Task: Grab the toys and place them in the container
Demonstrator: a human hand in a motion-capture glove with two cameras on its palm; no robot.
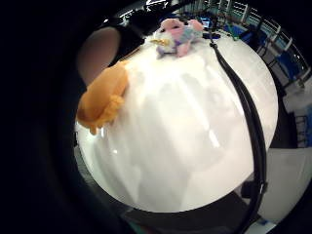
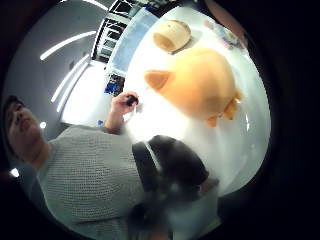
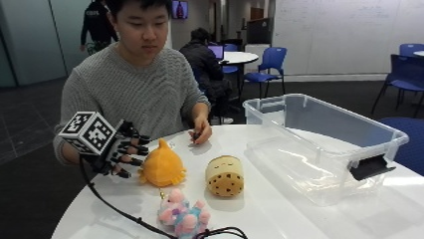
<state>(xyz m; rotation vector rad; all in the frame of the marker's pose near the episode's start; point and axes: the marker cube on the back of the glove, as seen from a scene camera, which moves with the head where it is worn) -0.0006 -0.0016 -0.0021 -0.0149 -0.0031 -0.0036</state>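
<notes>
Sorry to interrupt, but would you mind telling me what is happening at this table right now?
A person at a white table is tidying soft toys into a clear plastic container, which has no toys in it yet. Their gloved right hand, fingers spread, is right beside the orange toy but does not grip it. A tan cylinder toy and a pink and blue toy lie on the table nearby. The bare left hand rests on the table, holding a small dark object.
</notes>
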